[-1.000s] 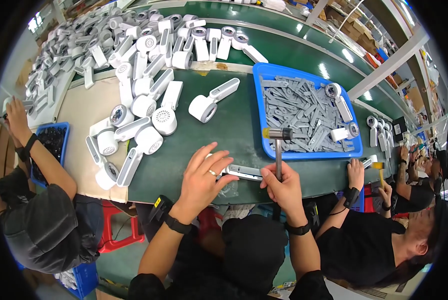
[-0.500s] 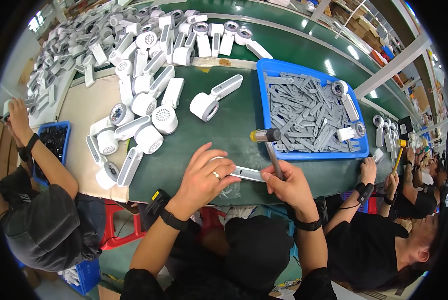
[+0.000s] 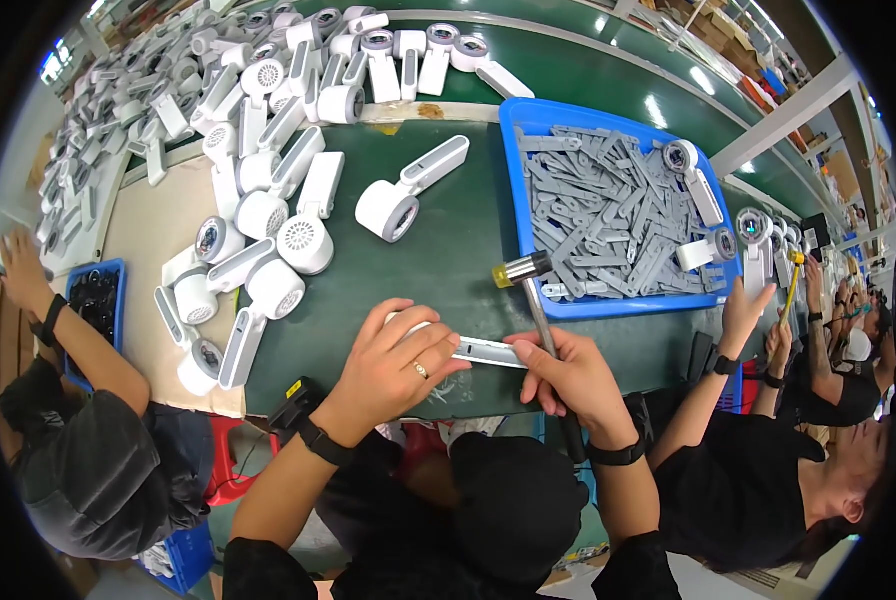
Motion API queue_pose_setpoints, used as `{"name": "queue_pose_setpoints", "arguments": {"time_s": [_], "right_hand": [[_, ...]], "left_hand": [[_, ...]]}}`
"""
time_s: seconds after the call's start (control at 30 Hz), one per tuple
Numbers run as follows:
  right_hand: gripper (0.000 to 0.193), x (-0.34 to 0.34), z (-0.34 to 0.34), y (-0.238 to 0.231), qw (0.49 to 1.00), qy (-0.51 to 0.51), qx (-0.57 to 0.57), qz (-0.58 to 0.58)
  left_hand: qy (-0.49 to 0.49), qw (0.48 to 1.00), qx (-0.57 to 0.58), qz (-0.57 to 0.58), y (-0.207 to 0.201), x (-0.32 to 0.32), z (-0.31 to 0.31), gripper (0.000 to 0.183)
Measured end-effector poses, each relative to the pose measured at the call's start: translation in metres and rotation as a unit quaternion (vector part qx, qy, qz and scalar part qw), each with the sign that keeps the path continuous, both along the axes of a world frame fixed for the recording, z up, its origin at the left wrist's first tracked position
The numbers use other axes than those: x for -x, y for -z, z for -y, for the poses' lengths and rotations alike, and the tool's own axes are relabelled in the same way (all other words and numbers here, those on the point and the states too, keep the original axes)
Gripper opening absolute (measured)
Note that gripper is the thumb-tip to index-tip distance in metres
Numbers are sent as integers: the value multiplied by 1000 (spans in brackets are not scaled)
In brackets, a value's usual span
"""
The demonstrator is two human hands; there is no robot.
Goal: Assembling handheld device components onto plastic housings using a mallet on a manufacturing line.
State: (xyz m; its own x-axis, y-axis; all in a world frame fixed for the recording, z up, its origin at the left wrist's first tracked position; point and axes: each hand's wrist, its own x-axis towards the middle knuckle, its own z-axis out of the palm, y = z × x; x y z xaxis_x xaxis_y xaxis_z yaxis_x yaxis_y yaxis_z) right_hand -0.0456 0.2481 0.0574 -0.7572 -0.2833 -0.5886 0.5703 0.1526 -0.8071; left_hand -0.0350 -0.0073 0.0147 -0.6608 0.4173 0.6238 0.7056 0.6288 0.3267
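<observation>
My left hand [image 3: 398, 368] is closed around one end of a white handheld fan, which lies level just above the table's near edge. The fan's slim handle, with a grey strip [image 3: 493, 351] along it, shows between my hands; its other end is hidden under my left fingers. My right hand [image 3: 580, 378] grips a hammer [image 3: 540, 312] and rests its thumb on the handle's right end. The hammer's head, yellow on one side and dark on the other, points up and away from me. Beyond my hands, another white handheld fan [image 3: 388, 208] lies alone.
A blue tray [image 3: 511, 180] of grey strips stands at the far right, two fans lying on it. White fans [image 3: 303, 243] cluster on cardboard at left, with a big heap behind. Co-workers sit on both sides; the one at right holds a yellow hammer [image 3: 790, 285].
The scene has shifted slightly left in view. The hammer in my right hand has tilted a little, its shaft end now showing below my hand. The right co-worker's hand has risen beside a fan.
</observation>
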Motion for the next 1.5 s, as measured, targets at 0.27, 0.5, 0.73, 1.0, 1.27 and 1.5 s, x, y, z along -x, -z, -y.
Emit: {"name": "queue_pose_setpoints", "arguments": {"time_s": [0.27, 0.5, 0.73, 1.0, 1.27, 1.5], "right_hand": [[32, 1, 1, 3, 1000, -29, -12, -6], [32, 1, 0, 0, 999, -20, -19, -29], [35, -6, -4, 8, 999, -17, -12, -29], [49, -71, -46, -6, 990, 33, -10, -138], [47, -98, -47, -28, 968, -9, -105, -226], [47, -91, -43, -33, 964, -34, -156, -211]], "left_hand": [[-23, 999, 33, -8, 2, -7, -1, 37], [-49, 993, 104, -30, -35, -13, -20, 45], [72, 993, 96, 12, -21, 0, -28, 26], [94, 994, 64, 2, -22, 2, -28, 19], [96, 993, 65, 8, -19, 5, -28, 19], [89, 994, 57, 18, -23, 2, -29, 19]]}}
